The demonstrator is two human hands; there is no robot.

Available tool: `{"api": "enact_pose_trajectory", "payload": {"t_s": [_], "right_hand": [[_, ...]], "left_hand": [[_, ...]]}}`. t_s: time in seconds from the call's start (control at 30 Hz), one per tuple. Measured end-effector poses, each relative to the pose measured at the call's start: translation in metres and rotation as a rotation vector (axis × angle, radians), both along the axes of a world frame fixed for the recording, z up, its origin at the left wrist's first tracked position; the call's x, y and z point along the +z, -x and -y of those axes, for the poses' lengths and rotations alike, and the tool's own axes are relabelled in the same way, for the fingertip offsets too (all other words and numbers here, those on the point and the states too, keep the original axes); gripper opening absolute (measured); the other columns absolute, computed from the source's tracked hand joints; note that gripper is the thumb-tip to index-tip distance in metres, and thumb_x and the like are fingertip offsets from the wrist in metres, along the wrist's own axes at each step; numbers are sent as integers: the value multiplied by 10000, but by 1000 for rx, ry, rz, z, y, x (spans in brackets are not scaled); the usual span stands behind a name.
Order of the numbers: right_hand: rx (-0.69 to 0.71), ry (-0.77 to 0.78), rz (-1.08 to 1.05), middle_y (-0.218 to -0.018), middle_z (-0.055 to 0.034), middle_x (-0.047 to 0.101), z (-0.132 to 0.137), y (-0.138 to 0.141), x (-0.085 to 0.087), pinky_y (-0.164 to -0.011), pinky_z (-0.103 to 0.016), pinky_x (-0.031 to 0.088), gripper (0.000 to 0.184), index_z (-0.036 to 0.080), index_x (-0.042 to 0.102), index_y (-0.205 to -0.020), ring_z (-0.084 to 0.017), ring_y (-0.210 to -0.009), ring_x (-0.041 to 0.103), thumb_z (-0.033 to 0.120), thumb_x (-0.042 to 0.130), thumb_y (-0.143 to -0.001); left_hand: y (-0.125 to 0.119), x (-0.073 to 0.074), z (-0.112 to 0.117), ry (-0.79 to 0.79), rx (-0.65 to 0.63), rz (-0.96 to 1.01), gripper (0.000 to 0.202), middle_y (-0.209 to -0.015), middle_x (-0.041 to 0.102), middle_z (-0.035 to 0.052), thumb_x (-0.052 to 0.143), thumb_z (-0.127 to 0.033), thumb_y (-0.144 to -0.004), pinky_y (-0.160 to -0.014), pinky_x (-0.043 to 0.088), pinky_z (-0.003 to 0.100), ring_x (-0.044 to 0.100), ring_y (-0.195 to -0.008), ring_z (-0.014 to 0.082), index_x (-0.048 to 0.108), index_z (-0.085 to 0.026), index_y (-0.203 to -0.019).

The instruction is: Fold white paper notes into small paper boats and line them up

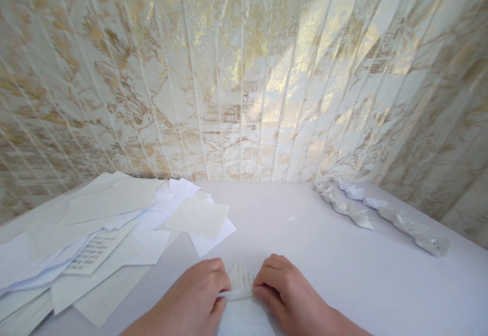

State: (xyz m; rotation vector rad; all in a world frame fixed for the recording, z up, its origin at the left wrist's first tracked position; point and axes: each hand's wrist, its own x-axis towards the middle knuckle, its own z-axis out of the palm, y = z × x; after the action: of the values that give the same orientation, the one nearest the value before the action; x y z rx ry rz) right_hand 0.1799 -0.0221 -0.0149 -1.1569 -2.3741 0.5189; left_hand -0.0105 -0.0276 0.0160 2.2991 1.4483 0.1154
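Note:
A sheet of paper lies near the table's front edge, with a narrow rolled or folded strip across it. Beyond the strip, a pointed corner with printed lines sticks up. My left hand pinches the left end of the strip between thumb and fingers. At the right end, my right hand grips the same strip, its fingers curled. The sheet's lower part runs out of view at the bottom.
A spread pile of loose papers, some printed, covers the table's left side. Rows of folded paper pieces lie at the back right. A tiny white scrap rests mid-table. A patterned curtain hangs behind the white table.

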Motion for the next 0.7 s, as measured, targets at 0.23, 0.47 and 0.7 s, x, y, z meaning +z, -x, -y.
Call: {"api": "enact_pose_trajectory", "payload": {"t_s": [0.23,0.47,0.7], "right_hand": [[-140,59,15,-693,-10,608,-1,7,0,-678,-263,370,153,175,581,-685,-159,-699,530,81,507,-782],[-208,55,42,-679,-9,599,0,9,1,-649,-262,353,144,175,567,-666,-161,-681,524,94,513,-772],[-210,49,63,-691,-2,595,0,10,-1,-660,-262,342,125,179,552,-688,-157,-688,517,81,528,-762]], "left_hand": [[7,-13,-9,3,86,6,150,-723,609,11,462,-182,-717,-668,371,272,556,-735,182,555,-195,-599],[7,-11,-12,-1,140,-22,110,-679,603,5,452,-166,-695,-601,325,261,544,-687,181,502,-201,-604],[6,-8,-13,6,176,-58,70,-662,572,-10,471,-152,-662,-560,291,248,527,-658,172,446,-210,-631]]}}
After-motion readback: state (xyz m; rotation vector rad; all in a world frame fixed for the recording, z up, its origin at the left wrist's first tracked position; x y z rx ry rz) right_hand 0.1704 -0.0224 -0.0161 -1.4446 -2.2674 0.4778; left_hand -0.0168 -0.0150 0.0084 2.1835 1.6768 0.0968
